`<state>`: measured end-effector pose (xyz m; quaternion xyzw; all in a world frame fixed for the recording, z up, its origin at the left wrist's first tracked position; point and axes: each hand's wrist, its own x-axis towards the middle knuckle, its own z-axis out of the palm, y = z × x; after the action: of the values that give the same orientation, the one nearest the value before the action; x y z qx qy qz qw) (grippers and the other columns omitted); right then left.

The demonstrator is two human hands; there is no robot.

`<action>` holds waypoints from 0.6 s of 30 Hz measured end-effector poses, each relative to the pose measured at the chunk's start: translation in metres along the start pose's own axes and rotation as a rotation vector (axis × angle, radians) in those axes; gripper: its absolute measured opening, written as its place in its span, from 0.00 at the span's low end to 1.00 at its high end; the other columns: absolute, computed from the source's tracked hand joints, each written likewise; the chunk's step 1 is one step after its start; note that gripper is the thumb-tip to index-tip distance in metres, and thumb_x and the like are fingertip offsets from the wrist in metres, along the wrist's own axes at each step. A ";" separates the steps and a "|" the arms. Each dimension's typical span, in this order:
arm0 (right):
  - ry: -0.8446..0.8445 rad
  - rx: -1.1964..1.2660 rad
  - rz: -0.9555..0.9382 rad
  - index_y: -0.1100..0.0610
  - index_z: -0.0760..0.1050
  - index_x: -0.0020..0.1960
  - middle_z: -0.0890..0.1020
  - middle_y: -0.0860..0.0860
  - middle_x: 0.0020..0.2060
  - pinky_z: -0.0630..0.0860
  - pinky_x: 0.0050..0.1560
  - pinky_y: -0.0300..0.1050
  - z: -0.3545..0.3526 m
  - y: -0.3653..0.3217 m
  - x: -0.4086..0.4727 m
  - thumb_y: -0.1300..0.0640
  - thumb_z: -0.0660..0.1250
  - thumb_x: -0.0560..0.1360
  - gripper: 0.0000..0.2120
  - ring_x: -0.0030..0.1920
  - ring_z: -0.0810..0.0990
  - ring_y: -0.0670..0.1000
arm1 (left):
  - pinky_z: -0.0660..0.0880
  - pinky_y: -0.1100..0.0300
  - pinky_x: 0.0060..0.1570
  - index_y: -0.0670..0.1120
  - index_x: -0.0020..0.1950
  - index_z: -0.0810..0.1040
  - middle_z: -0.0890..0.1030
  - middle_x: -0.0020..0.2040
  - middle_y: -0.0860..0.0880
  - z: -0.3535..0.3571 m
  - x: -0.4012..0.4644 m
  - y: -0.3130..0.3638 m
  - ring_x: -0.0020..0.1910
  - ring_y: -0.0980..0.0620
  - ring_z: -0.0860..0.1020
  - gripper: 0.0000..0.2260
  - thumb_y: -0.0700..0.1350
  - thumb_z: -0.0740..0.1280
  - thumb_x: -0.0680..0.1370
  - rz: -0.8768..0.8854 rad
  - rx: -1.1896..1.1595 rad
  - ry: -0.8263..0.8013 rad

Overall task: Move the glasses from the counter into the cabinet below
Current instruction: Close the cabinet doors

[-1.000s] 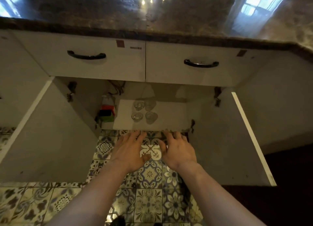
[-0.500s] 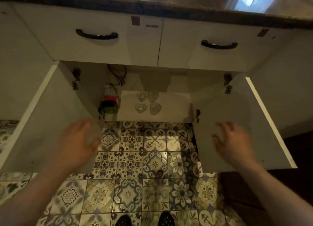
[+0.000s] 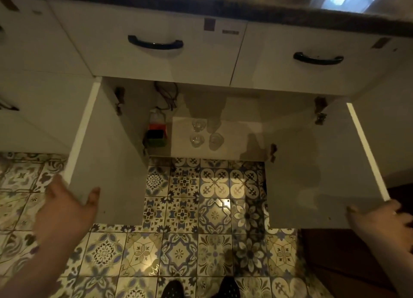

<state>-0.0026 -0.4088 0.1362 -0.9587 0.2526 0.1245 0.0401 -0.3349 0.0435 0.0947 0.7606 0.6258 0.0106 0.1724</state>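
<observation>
The left hand [image 3: 64,212] is gripping the left door [image 3: 107,163] at its corner, and the right hand [image 3: 384,221] is gripping the right door [image 3: 312,174]. Four glasses [image 3: 196,140] are standing in the cabinet [image 3: 241,136].

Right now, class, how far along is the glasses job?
Done: four clear drinking glasses stand on the cabinet's white shelf. In hand: the left hand grips the open white left door, the right hand the right door. Left: probably just shutting both.

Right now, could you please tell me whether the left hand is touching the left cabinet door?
Touching. The head view shows the left hand gripping the left cabinet door at its lower corner, thumb on the inner face, fingers behind the edge.
</observation>
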 end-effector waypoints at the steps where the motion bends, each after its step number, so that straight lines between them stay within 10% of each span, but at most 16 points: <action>1: -0.004 0.028 -0.028 0.65 0.56 0.75 0.64 0.71 0.70 0.66 0.67 0.71 0.000 -0.009 -0.009 0.47 0.76 0.73 0.43 0.68 0.66 0.77 | 0.74 0.34 0.49 0.44 0.72 0.55 0.72 0.65 0.32 0.004 -0.009 0.012 0.53 0.26 0.76 0.37 0.61 0.69 0.74 -0.001 -0.022 -0.001; 18: -0.402 0.788 -0.444 0.47 0.55 0.81 0.76 0.49 0.68 0.76 0.64 0.52 0.065 -0.173 -0.109 0.58 0.67 0.80 0.34 0.67 0.76 0.55 | 0.64 0.47 0.68 0.58 0.79 0.51 0.67 0.75 0.54 0.079 -0.042 0.229 0.67 0.51 0.71 0.34 0.54 0.67 0.78 0.144 -0.676 -0.426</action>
<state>-0.0228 -0.1975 0.1045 -0.8583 0.0575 0.1904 0.4730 -0.1083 -0.0522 0.0924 0.6882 0.4825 0.0699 0.5373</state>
